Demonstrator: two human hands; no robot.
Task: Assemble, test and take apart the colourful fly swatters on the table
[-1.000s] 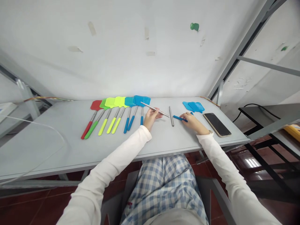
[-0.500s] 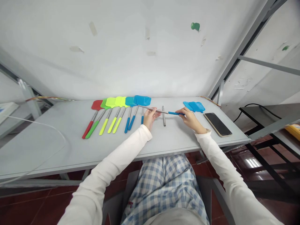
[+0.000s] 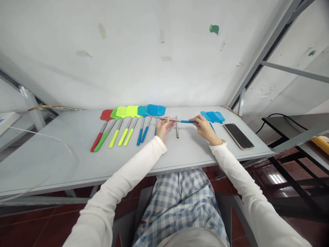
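A thin metal fly swatter handle with a blue grip [image 3: 187,121] is held across the table between my two hands. My left hand [image 3: 164,127] is closed around its metal rod, while my right hand [image 3: 204,128] pinches the blue grip. The rod's left tip lies in front of the blue swatter heads [image 3: 156,110]; I cannot tell whether it touches one. Below the held handle, a loose metal tube [image 3: 177,132] rests on the table. Past my right hand lie blue swatter heads [image 3: 217,117], and a blue strip [image 3: 212,127] shows partly behind that hand.
Left of my hands, several fly swatters lie in a row, including a red one [image 3: 106,115], a green one and yellow ones [image 3: 132,111]. A phone [image 3: 238,136] lies at the right of the grey table [image 3: 64,137]. A white cable [image 3: 61,142] crosses the left side.
My right hand has shifted left with the blue grip, uncovering the blue strip behind it. The held handle and my left hand moved slightly left. The loose tube appears slightly further left.
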